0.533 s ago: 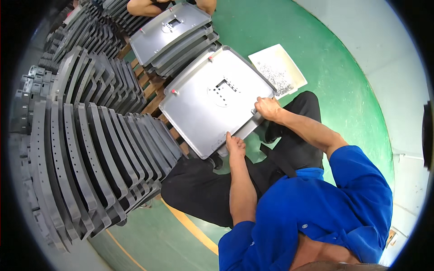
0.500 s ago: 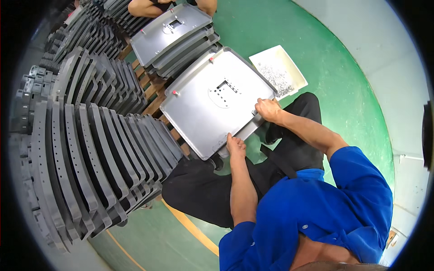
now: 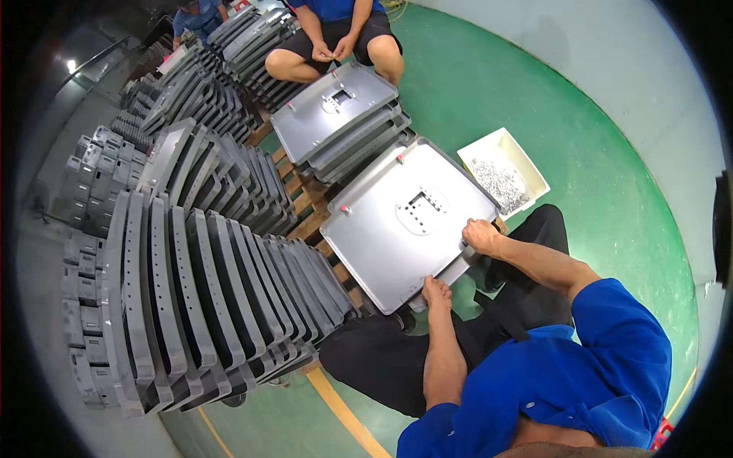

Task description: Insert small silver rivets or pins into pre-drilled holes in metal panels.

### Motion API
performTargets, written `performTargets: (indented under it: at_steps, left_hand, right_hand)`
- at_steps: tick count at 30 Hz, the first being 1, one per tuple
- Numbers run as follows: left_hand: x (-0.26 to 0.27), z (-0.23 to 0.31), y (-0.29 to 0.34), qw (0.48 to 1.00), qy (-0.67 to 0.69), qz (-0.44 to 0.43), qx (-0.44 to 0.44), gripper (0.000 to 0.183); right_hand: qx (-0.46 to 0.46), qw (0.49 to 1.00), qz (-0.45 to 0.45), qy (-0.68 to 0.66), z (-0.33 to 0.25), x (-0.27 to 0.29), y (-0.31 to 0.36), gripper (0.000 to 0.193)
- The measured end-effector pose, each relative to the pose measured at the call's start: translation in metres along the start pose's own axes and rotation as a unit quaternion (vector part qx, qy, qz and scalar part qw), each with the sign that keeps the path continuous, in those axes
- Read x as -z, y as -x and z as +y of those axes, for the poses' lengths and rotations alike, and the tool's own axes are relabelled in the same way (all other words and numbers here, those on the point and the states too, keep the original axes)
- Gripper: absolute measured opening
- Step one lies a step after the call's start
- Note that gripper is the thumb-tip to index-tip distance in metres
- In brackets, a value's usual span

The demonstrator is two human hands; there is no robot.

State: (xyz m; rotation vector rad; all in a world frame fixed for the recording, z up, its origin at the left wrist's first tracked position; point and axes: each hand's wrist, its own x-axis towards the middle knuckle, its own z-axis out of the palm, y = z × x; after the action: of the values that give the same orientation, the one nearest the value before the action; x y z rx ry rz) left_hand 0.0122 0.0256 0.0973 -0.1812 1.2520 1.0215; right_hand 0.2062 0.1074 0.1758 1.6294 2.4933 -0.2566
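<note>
A flat grey sheet-metal panel [image 3: 382,248] with raised rims lies in front of me, on top of other metal parts. It has a rectangular cut-out with small holes around it, and two small red pieces sit along its far left side. My left hand [image 3: 437,292] is closed on the panel's near edge, close to its nearest corner. Farther right along that same edge, my right hand [image 3: 482,237] also grips, its fingers curled over the rim. The undersides of both grips are hidden.
A white bin [image 3: 540,185] of small metal pieces stands on the green floor [image 3: 611,252] at right. Beyond my panel, a co-worker [image 3: 336,34] sits behind a similar panel stack [image 3: 317,126]. Rows of bent metal panels [image 3: 172,290] fill the left, beside a wooden pallet [image 3: 309,225].
The view has swung, so everything sits lower and farther right, and more of the co-worker shows. Both my hands stay at the panel's near edge.
</note>
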Motion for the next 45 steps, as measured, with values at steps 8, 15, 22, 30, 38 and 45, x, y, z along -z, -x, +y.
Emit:
performTargets:
  at_steps: [8,15,22,30,38,45]
  left_hand:
    - [-0.001,-0.001,0.001,1.000,-0.012,0.006,-0.015,0.033]
    - [0.000,-0.004,-0.001,1.000,-0.016,0.004,-0.027,0.032]
    - [-0.004,0.000,0.001,0.999,-0.040,0.006,-0.030,0.029]
    - [-0.005,0.005,0.002,0.997,-0.063,-0.009,-0.047,0.023]
    - [-0.004,0.008,0.000,0.996,-0.086,-0.003,-0.036,0.026]
    - [0.000,0.004,-0.005,0.998,-0.063,-0.022,-0.020,0.028]
  right_hand:
    - [-0.007,1.000,-0.025,-0.004,0.000,0.007,0.000,0.014]
    - [-0.011,0.999,-0.043,0.012,-0.003,0.009,-0.002,0.014]
    - [-0.018,1.000,-0.014,0.009,-0.001,0.006,-0.004,0.014]
    - [-0.034,0.999,0.003,0.006,0.001,0.000,-0.007,0.013]
    - [-0.034,0.999,-0.001,-0.014,0.000,0.001,-0.008,0.015]
    - [-0.047,0.998,0.027,-0.010,0.000,-0.007,-0.005,0.014]
